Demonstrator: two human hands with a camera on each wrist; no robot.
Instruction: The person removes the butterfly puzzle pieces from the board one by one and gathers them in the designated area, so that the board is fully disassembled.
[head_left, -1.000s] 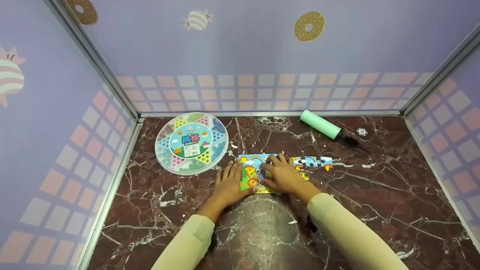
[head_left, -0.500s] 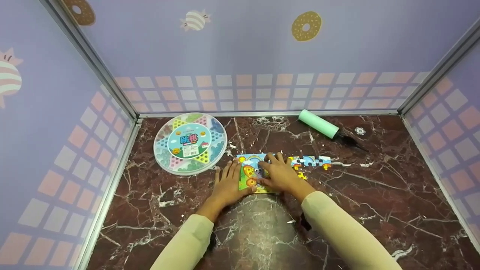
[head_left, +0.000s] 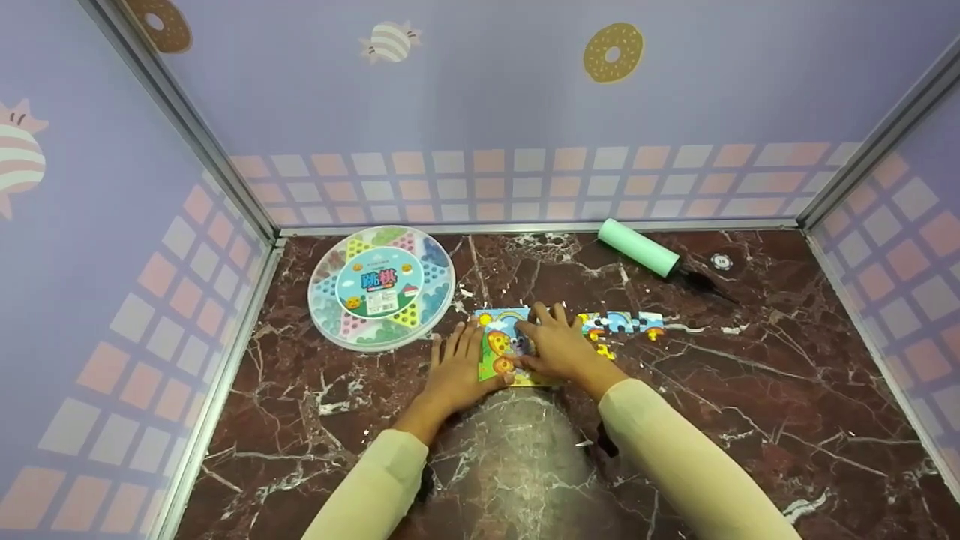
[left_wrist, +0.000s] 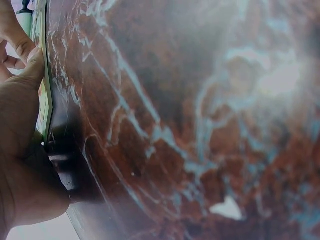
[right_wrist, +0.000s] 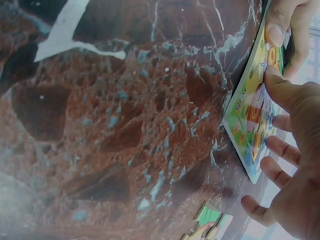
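A colorful cartoon jigsaw puzzle point(head_left: 499, 341) lies flat on the dark marble-patterned table, with both hands on it. Along its left edge rest the straight fingers of my left hand point(head_left: 454, 369), while the thumb lies on the near edge. My right hand point(head_left: 564, 349) is spread over the right part of the puzzle, covering much of it. In the right wrist view, the right fingertips point(right_wrist: 276, 173) and thumb touch the puzzle's surface. Several loose jigsaw pieces point(head_left: 621, 322) lie in a row just right of that hand, with a yellow piece point(head_left: 604, 351) below them.
A round Chinese checkers set point(head_left: 381, 289) in a clear case sits at the back left. Toward the back right lie a mint-green cylinder point(head_left: 640, 249) with a black tapered end and a small round chip point(head_left: 721, 262). Patterned walls point(head_left: 495, 97) enclose the table's back and sides.
My right hand and forearm have shifted slightly left over the puzzle. The left hand stays at the left edge.
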